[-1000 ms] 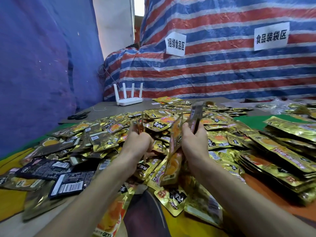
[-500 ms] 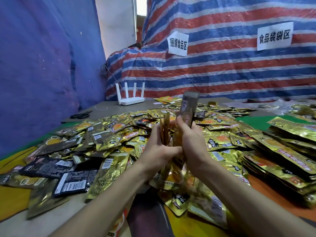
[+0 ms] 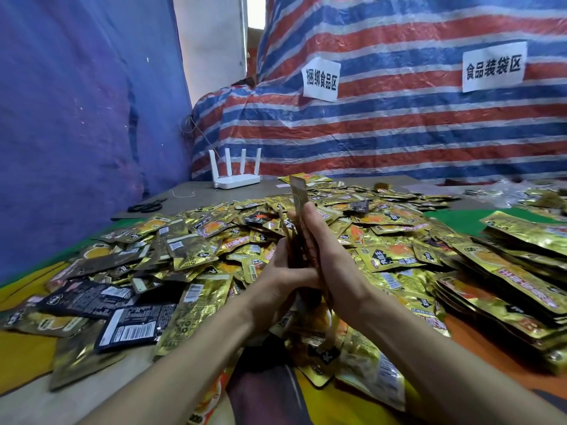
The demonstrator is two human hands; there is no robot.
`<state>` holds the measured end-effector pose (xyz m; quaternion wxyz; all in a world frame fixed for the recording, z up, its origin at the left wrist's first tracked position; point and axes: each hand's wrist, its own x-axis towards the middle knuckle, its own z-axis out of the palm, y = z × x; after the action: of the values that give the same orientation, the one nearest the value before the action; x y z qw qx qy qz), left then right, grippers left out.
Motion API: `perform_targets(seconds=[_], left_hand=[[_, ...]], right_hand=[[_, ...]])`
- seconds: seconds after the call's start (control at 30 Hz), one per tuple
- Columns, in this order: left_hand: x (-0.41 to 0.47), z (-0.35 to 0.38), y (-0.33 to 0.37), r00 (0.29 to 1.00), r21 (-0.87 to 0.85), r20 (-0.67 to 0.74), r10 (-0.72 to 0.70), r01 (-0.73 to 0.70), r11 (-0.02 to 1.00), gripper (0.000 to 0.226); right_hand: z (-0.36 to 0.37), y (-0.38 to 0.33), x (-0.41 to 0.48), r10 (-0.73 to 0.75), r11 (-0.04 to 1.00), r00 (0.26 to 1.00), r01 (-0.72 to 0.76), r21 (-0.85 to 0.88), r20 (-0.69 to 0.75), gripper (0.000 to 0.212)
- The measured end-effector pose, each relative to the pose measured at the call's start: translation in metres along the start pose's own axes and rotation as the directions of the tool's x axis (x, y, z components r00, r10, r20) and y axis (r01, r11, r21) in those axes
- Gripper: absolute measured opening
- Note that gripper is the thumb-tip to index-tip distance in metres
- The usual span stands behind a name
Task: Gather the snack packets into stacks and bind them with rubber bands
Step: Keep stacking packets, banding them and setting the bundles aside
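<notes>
A stack of gold snack packets (image 3: pixel 299 197) stands on edge, pressed between my two palms above the table's middle. My left hand (image 3: pixel 277 282) closes on its left side and my right hand (image 3: pixel 333 265) on its right side, fingers pointing up. The stack's lower end hangs below my wrists. A large heap of loose gold and black snack packets (image 3: pixel 196 246) covers the table around and behind my hands. No rubber band is visible.
Neater piles of larger gold packets (image 3: pixel 515 271) lie at the right. A white router (image 3: pixel 236 179) and black scissors (image 3: pixel 146 206) sit at the table's far left. Blue and striped tarps close off the back, with two paper signs.
My hands, apart a second ago with separate packets in each, have come together, and the packets are now pressed into one upright stack between them.
</notes>
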<state>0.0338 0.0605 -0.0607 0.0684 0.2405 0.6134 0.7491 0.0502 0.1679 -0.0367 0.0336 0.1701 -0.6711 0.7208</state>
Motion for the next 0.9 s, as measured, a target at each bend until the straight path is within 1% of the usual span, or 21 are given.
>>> perform_targets(seconds=[0.1, 0.13, 0.17, 0.23, 0.27, 0.33, 0.4, 0.47, 0.53, 0.6, 0.67, 0.73, 0.8, 0.83, 0.9], left_hand=[[0.001, 0.007, -0.003, 0.999, -0.022, -0.033, 0.039, -0.040, 0.999, 0.043], [0.001, 0.010, -0.006, 0.997, -0.019, -0.067, 0.048, -0.049, 0.999, 0.039], [0.002, 0.012, -0.008, 0.992, -0.008, -0.114, 0.053, -0.054, 0.999, 0.044], [0.005, 0.017, -0.011, 0.969, 0.034, -0.240, 0.064, -0.058, 0.998, 0.061], [0.006, 0.018, -0.011, 0.950, 0.051, -0.301, 0.090, -0.078, 0.996, 0.064], [0.008, 0.018, -0.008, 0.920, 0.081, -0.363, 0.149, -0.129, 0.988, 0.061], [0.008, 0.014, -0.004, 0.928, 0.063, -0.329, 0.174, -0.163, 0.985, 0.055], [0.007, 0.012, 0.001, 0.942, 0.056, -0.260, 0.212, -0.204, 0.977, 0.058], [0.007, 0.011, 0.005, 0.922, 0.161, -0.256, 0.290, -0.255, 0.953, 0.060], [0.008, 0.012, 0.008, 0.877, 0.262, -0.281, 0.390, -0.321, 0.910, 0.053], [0.009, 0.011, 0.007, 0.853, 0.288, -0.294, 0.432, -0.352, 0.891, 0.050], [0.008, 0.010, 0.001, 0.856, 0.316, -0.273, 0.439, -0.351, 0.882, 0.054], [0.005, 0.007, -0.006, 0.863, 0.359, -0.258, 0.434, -0.332, 0.873, 0.064], [0.004, 0.005, -0.010, 0.867, 0.367, -0.250, 0.431, -0.327, 0.871, 0.066], [0.004, 0.002, -0.017, 0.891, 0.331, -0.211, 0.402, -0.322, 0.887, 0.069]], right_hand=[[-0.001, 0.004, -0.001, 0.025, 1.000, 1.000, -0.025, -0.001, 0.002, 0.069], [-0.002, 0.007, -0.001, 0.029, 0.999, 1.000, -0.029, 0.020, 0.008, 0.071], [-0.003, 0.008, 0.000, 0.028, 0.998, 1.000, -0.029, 0.056, 0.008, 0.068], [-0.004, 0.009, 0.000, 0.012, 0.988, 1.000, -0.013, 0.152, 0.006, 0.063], [-0.005, 0.010, 0.001, 0.006, 0.980, 1.000, -0.007, 0.199, 0.004, 0.066], [-0.002, 0.011, 0.002, 0.004, 0.960, 1.000, -0.009, 0.280, 0.019, 0.073], [0.000, 0.012, 0.003, -0.003, 0.943, 0.999, -0.010, 0.333, 0.037, 0.067], [-0.001, 0.014, 0.005, -0.027, 0.932, 0.999, 0.013, 0.361, 0.035, 0.054], [-0.004, 0.015, 0.005, -0.038, 0.923, 0.998, 0.020, 0.383, 0.040, 0.049], [-0.007, 0.015, 0.004, -0.033, 0.908, 0.997, 0.002, 0.418, 0.067, 0.055], [-0.008, 0.018, 0.004, -0.022, 0.895, 0.998, -0.007, 0.447, 0.058, 0.064], [-0.007, 0.021, 0.005, 0.008, 0.882, 0.999, -0.025, 0.470, 0.038, 0.067], [-0.007, 0.025, 0.007, 0.032, 0.868, 0.999, -0.026, 0.496, -0.003, 0.062], [-0.008, 0.027, 0.008, 0.037, 0.870, 0.999, -0.015, 0.493, -0.035, 0.062], [-0.008, 0.029, 0.009, 0.059, 0.899, 0.992, -0.003, 0.438, -0.114, 0.065]])
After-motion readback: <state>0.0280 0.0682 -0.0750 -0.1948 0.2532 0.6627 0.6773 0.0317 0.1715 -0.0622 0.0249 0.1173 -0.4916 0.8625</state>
